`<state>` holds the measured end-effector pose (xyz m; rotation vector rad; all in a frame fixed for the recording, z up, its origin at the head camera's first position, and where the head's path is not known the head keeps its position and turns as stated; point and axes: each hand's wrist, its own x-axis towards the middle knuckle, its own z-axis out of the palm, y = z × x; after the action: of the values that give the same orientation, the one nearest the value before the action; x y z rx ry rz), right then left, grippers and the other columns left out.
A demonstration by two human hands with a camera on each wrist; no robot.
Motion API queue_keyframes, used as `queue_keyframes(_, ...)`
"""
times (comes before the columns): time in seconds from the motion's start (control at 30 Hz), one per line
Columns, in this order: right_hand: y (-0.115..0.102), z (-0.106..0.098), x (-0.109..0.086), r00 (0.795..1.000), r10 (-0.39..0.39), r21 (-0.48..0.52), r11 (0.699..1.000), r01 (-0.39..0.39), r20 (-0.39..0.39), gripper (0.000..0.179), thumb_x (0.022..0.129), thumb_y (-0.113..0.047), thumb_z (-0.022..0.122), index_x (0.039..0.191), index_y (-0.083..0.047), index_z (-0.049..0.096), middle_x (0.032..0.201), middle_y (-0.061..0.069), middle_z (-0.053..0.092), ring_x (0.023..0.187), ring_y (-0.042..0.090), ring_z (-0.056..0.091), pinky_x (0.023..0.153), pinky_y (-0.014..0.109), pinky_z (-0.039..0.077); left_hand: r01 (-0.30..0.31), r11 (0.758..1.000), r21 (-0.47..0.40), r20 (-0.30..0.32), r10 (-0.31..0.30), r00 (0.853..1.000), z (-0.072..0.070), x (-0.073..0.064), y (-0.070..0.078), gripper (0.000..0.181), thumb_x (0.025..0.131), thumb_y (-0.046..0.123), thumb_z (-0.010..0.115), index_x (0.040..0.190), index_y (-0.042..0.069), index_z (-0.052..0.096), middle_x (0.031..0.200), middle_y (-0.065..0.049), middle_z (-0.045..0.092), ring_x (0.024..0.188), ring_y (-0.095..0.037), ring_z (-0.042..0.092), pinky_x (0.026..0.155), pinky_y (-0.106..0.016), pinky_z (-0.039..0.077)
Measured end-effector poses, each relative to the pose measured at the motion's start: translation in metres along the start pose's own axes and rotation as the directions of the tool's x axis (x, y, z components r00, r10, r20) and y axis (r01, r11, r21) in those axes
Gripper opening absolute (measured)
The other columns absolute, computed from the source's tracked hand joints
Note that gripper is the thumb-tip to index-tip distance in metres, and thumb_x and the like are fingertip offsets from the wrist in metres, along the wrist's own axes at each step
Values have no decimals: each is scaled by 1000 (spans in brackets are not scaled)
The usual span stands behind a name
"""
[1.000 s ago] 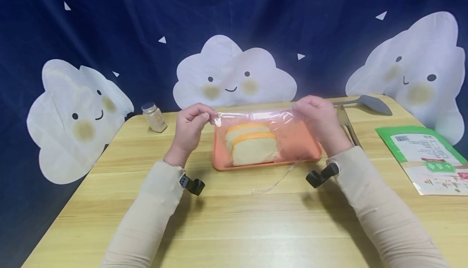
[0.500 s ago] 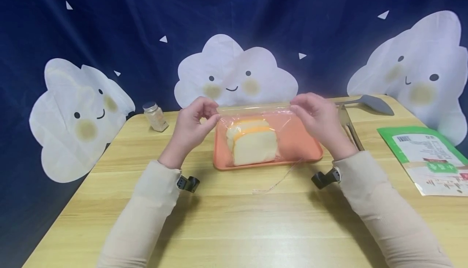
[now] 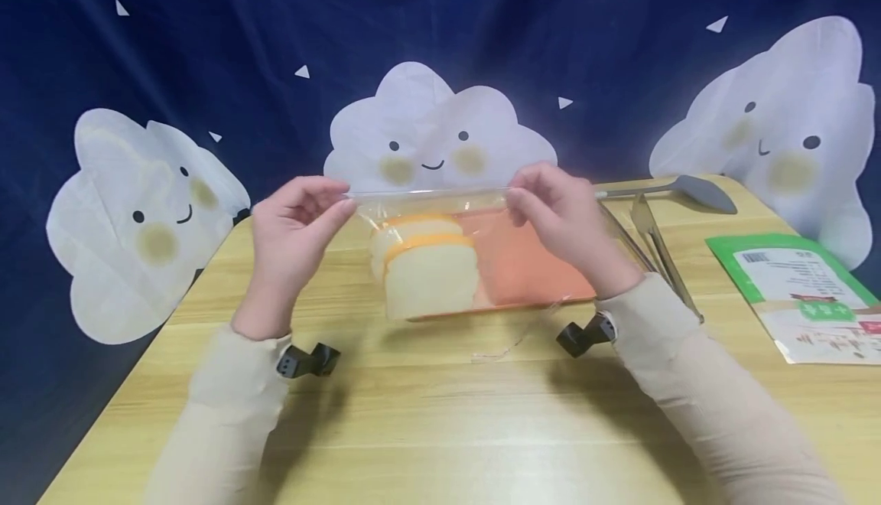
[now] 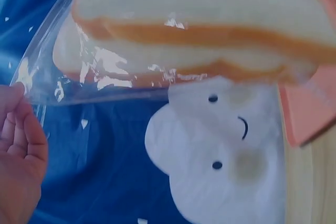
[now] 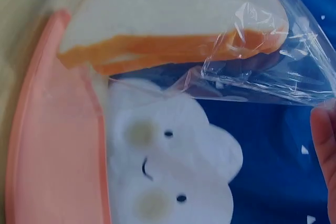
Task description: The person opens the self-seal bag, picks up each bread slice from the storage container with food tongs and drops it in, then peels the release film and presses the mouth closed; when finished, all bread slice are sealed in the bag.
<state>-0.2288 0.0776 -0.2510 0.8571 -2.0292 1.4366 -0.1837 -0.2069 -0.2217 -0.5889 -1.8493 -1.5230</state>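
Two orange-crusted bread slices (image 3: 433, 283) lean together inside a clear plastic bag (image 3: 427, 197). My left hand (image 3: 282, 237) pinches one upper corner of the bag between thumb and fingertips. At the opposite corner, my right hand (image 3: 560, 218) pinches the plastic too, so the top edge is stretched straight between them. Bag and bread hang over the left part of a coral-pink tray (image 3: 540, 264), partly beyond its left end. In the left wrist view the slices (image 4: 199, 3) show through shiny film. The right wrist view has the tray (image 5: 60, 145) below the bag.
A thin clear strip (image 3: 505, 354) lies on the wooden table (image 3: 440, 428) before the tray. Metal tongs (image 3: 677, 287) and a grey-headed turner or spoon (image 3: 705, 193) lie to the right. Further right is a green-and-white packet (image 3: 805, 298). A cloud-print curtain (image 3: 440, 8) hangs behind.
Both hands have risen and shifted left, the left hand more. The bagged bread has come up off the tray. The small jar at the back left is now hidden behind my left hand.
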Motion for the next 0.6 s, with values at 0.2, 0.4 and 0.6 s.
queue_keyframes(0.2, -11, 33, 6, 982, 130, 227, 961, -159, 136, 7, 89, -2, 57, 88, 5, 57, 71, 15, 58, 59, 14, 57, 58, 28, 52, 103, 992, -76, -14, -104, 994, -40, -5, 3, 18, 73, -14, 68, 85, 0, 69, 69, -1, 65, 57, -8, 55, 52, -15, 44)
queue_keyframes(0.4, -15, 79, 6, 916, 285, 418, 822, -386, 284, 10, 91, -2, 54, 93, 7, 55, 73, 14, 58, 60, 14, 57, 59, 30, 54, 189, 982, -33, -53, -190, 980, -77, -7, 1, 21, 73, -18, 65, 84, -1, 70, 67, 0, 64, 57, -8, 55, 55, -14, 46)
queue_keyframes(0.6, -11, 124, 10, 743, 535, 532, 524, -665, 402, 9, 90, 0, 53, 97, 6, 54, 76, 9, 57, 63, 13, 56, 59, 22, 53, 318, 948, 5, -27, -317, 948, -104, -1, -7, 22, 76, -13, 66, 84, 7, 71, 67, 3, 63, 59, -6, 56, 57, -13, 48)
